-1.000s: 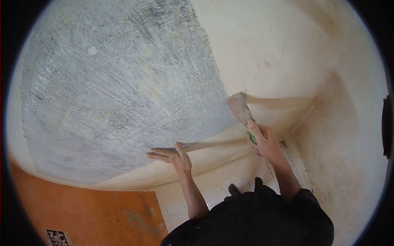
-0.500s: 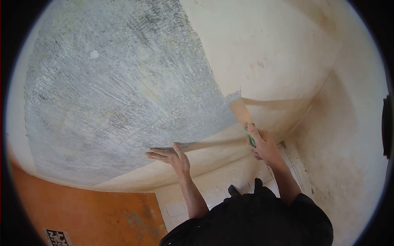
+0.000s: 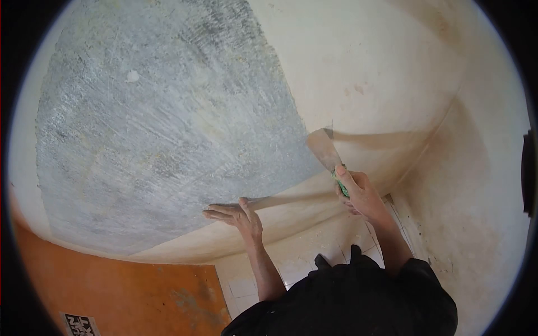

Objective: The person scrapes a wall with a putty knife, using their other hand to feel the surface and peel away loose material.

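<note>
My right hand [image 3: 357,194] is closed round the green handle of a putty knife [image 3: 325,150]. Its wide blade lies against the wall, at the border between the scraped grey patch [image 3: 168,123] and the cream paint [image 3: 358,67]. To the left, my left hand [image 3: 232,217] rests with fingers stretched out at the lower edge of the grey patch, holding nothing. A small pale spot [image 3: 133,76] shows in the upper part of the patch.
Another cream wall [image 3: 476,185] meets this one in a corner on the right. An orange panel [image 3: 129,291] with a black-and-white sticker [image 3: 79,325] stands at the lower left. Pale tiles [image 3: 242,287] cover the floor by my dark shoes [image 3: 356,253].
The putty knife's blade has shifted slightly left and up, its angle a little more tilted. My left hand stays at nearly the same place on the wall.
</note>
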Demonstrator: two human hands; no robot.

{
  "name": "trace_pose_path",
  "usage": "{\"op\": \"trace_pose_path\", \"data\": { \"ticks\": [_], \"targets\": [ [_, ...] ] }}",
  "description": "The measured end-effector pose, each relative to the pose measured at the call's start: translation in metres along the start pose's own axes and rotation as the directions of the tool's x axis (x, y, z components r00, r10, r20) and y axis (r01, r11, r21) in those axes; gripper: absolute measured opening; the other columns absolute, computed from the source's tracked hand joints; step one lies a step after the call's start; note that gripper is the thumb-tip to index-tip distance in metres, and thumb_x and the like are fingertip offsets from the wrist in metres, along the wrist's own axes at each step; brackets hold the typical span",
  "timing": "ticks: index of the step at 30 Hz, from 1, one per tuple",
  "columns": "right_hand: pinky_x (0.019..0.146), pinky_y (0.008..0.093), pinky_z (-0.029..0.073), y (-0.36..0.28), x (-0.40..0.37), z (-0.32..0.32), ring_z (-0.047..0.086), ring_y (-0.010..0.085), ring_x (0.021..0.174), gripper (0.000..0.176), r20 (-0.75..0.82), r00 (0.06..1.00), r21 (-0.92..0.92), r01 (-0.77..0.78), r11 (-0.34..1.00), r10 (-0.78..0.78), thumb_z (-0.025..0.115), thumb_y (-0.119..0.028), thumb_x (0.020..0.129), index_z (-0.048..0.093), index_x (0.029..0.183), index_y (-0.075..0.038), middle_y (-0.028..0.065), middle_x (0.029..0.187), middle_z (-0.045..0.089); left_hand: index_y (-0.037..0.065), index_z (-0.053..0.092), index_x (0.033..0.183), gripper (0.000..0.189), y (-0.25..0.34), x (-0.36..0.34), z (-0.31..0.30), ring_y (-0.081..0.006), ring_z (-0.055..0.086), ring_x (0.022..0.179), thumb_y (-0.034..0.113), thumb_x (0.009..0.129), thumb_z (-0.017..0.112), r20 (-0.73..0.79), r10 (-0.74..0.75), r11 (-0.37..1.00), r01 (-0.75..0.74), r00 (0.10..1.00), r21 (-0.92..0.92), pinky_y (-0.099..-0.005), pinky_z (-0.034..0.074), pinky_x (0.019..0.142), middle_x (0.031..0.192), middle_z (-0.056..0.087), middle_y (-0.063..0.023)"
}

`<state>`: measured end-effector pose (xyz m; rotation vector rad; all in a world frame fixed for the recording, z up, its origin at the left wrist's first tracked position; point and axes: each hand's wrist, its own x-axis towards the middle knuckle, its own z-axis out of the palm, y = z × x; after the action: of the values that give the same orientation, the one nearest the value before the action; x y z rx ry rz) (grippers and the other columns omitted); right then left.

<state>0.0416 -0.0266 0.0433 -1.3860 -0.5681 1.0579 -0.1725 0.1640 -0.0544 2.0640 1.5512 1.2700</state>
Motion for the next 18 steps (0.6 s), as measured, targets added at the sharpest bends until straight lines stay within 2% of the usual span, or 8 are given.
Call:
{"op": "trace_pose_path", "data": {
  "ticks": [2, 4, 9, 11, 13, 18],
  "targets": [
    [0.034, 0.0211, 0.022, 0.008, -0.002, -0.009, 0.029, 0.0034, 0.036, 0.054, -0.016, 1.000, -0.035, 0.025, 0.999, -0.026, 0.044, -0.056, 0.092, 0.047, 0.066, -0.009, -0.0055, 0.046, 0.033, -0.005, -0.023, 0.138, 0.093, -0.003, -0.003, 0.001, -0.0449, -0.026, 0.133, 0.055, 0.094, 0.033, -0.005, 0.017, 1.000, -0.017, 1.000, 0.019, -0.0576, -0.008, 0.107, 0.141, -0.030, -0.0317],
    [0.034, 0.0214, 0.021, 0.015, -0.006, -0.007, 0.028, 0.0035, 0.036, 0.055, 0.002, 1.000, 0.027, -0.003, 1.000, 0.003, 0.043, -0.057, 0.092, 0.046, 0.065, -0.009, -0.0055, 0.046, 0.033, -0.005, -0.023, 0.138, 0.093, -0.001, -0.005, 0.001, -0.0451, -0.027, 0.133, 0.056, 0.094, 0.033, -0.009, 0.015, 1.000, -0.015, 1.000, 0.019, -0.0577, -0.008, 0.107, 0.141, -0.030, -0.0318],
    [0.033, 0.0215, 0.021, -0.002, -0.001, -0.008, 0.028, 0.0032, 0.036, 0.056, 0.042, 0.999, -0.021, -0.011, 1.000, 0.012, 0.041, -0.057, 0.093, 0.046, 0.064, -0.009, -0.0056, 0.046, 0.033, -0.005, -0.023, 0.138, 0.094, -0.008, -0.002, 0.003, -0.0453, -0.027, 0.133, 0.058, 0.093, 0.030, -0.031, 0.045, 0.998, -0.044, 0.998, 0.040, -0.0581, -0.009, 0.107, 0.141, -0.029, -0.0321],
    [0.033, 0.0215, 0.021, -0.004, -0.003, -0.016, 0.028, 0.0031, 0.036, 0.056, 0.045, 0.999, -0.039, -0.025, 0.999, 0.026, 0.041, -0.057, 0.093, 0.047, 0.064, -0.009, -0.0056, 0.046, 0.034, 0.000, -0.023, 0.140, 0.095, -0.006, -0.004, 0.004, -0.0403, -0.027, 0.134, 0.064, 0.091, 0.027, -0.033, 0.001, 1.000, 0.000, 0.999, 0.028, -0.0535, -0.009, 0.109, 0.144, -0.030, -0.0263],
    [0.033, 0.0213, 0.021, 0.004, -0.008, -0.021, 0.028, 0.0029, 0.035, 0.057, 0.011, 0.998, 0.020, -0.057, 0.998, 0.057, 0.041, -0.057, 0.093, 0.047, 0.065, -0.008, -0.0058, 0.046, 0.034, 0.000, -0.023, 0.140, 0.095, -0.007, -0.008, 0.003, -0.0402, -0.027, 0.134, 0.064, 0.091, 0.027, -0.023, -0.008, 1.000, 0.009, 1.000, 0.030, -0.0535, -0.009, 0.109, 0.144, -0.030, -0.0259],
    [0.032, 0.0213, 0.021, -0.010, -0.004, -0.021, 0.028, 0.0029, 0.035, 0.057, 0.007, 1.000, -0.057, -0.017, 0.998, 0.018, 0.041, -0.058, 0.092, 0.047, 0.065, -0.008, -0.0058, 0.047, 0.034, 0.000, -0.023, 0.140, 0.096, -0.002, -0.002, 0.006, -0.0401, -0.027, 0.134, 0.065, 0.090, 0.027, -0.042, -0.026, 0.999, 0.027, 0.999, 0.024, -0.0537, -0.009, 0.109, 0.144, -0.031, -0.0249]
  ]
}}
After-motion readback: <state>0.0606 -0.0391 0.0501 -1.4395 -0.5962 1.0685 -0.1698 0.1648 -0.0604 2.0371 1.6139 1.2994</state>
